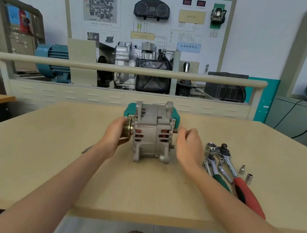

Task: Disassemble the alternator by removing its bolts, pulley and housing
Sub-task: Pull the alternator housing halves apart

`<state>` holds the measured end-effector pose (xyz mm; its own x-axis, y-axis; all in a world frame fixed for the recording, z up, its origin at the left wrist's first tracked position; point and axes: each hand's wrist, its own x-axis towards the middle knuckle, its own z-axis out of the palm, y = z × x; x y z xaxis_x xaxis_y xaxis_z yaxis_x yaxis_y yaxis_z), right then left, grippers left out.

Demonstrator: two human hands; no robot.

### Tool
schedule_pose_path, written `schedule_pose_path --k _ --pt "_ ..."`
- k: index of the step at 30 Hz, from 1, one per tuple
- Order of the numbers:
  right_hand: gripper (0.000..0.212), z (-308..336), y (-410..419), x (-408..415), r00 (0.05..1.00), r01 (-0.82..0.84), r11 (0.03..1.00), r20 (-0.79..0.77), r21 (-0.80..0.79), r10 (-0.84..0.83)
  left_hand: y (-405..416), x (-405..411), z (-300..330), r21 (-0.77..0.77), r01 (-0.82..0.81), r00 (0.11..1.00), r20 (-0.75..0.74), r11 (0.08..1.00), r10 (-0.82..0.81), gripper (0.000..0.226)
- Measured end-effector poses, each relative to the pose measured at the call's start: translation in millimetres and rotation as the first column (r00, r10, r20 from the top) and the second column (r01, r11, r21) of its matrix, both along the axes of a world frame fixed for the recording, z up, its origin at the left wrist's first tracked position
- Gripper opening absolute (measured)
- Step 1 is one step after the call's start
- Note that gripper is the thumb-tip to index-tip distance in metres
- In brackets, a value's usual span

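Fingers of the left hand (pixel 114 137) curl around the ribbed brass-coloured pulley (pixel 127 130) at the left end of the grey cast-metal alternator (pixel 152 133), gripping it. That alternator stands in the middle of the pale wooden counter (pixel 49 162), just in front of a teal plastic case (pixel 130 108). At its right end, the right hand (pixel 190 146) hovers just beside the housing with its fingers loosely curled, holding nothing; whether the fingertips touch the short stud there cannot be told. Farther right on the counter lie a green-handled ratchet wrench (pixel 217 172) and a red-handled ratchet wrench (pixel 243 188), side by side, with a large chrome socket (pixel 210 148) near their heads and two small silver sockets (pixel 245 173) just beyond.
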<state>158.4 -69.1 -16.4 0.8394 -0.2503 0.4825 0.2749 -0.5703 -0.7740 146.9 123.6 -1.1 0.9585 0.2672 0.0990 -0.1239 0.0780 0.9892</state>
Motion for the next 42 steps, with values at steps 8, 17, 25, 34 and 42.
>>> schedule_pose_path --k 8,17,25,34,42 --pt "0.029 11.2 15.2 20.5 0.882 -0.326 0.823 -0.163 0.465 0.442 6.5 11.9 -27.5 -0.127 -0.031 0.999 0.005 0.991 0.032 0.024" --pt "0.045 1.3 27.6 33.7 0.908 -0.203 0.739 -0.158 0.643 0.387 4.7 -0.8 -31.7 0.483 -0.389 0.915 0.3 0.784 0.269 0.03" --pt "0.03 -11.2 19.0 42.7 0.865 -0.21 0.546 -0.106 0.811 0.49 2.7 0.3 -24.3 0.282 -0.316 0.932 0.269 0.906 0.241 0.008" --pt "0.03 -13.1 17.2 48.1 0.83 -0.33 0.568 -0.054 0.754 0.554 17.9 2.9 -20.0 0.047 -0.055 0.982 0.182 0.997 0.045 0.019" --pt "0.03 -12.5 14.1 50.4 0.812 -0.385 0.572 -0.028 0.724 0.582 13.5 4.3 -18.5 0.193 -0.107 0.994 0.014 0.975 0.106 0.043"
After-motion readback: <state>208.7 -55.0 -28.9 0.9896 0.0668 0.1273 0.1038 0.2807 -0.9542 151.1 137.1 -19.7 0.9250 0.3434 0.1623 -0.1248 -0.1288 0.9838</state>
